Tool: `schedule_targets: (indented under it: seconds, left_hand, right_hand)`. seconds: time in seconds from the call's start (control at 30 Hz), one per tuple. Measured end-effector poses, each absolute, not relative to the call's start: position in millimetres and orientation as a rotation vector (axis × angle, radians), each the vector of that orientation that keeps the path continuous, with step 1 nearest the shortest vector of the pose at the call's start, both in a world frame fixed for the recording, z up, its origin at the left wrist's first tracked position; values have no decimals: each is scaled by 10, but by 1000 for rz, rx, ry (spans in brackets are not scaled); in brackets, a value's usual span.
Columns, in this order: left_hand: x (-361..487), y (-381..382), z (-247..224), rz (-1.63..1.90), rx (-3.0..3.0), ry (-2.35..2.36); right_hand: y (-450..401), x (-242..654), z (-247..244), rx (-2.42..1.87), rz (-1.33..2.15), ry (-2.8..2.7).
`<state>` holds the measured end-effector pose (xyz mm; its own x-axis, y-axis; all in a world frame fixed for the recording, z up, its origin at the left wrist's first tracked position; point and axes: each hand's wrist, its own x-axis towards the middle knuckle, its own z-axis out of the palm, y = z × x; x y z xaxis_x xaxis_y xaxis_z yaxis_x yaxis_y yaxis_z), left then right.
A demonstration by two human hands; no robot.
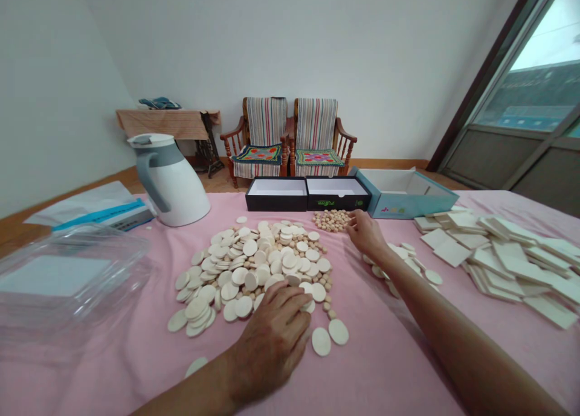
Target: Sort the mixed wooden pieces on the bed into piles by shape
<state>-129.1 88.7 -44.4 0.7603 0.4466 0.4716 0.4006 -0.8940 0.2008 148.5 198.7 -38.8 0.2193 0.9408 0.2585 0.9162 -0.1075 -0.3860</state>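
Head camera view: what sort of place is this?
Probably a room in a private home rather than a workshop, judging by the wooden armchair with striped covers beside its twin, the treadle sewing table by the wall, and the pink bedsheet-like cloth under the work.

The tablecloth is plain pink, the round discs pale cream, and the far chairs have multicoloured striped backs above bright, red-and-green patterned seat cushions.
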Motion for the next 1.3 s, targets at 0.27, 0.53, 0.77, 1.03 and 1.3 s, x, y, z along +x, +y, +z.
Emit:
schedule_targets:
  seconds: [0.27,0.53,0.77,1.03,1.3]
  left_hand:
    - [-1279,890,-426,820,2874,686]
    - [-1287,885,-437,801,2868,687]
    - [-1281,891,-435,839,2892,669]
    - [-1265,887,-420,845,2887,663]
    - [-1268,877,-417,825,2889,674]
  right_hand:
    - [2032,1154,-544,-1352,125,-2253]
    - [2101,1032,-481,-1544,203,-2337]
    - [1664,1401,-228,-1838,63,-2211]
    - [1304,1598,-43,-2082,8,-2198]
    - [1760,1039,-358,-1915,393,-2083]
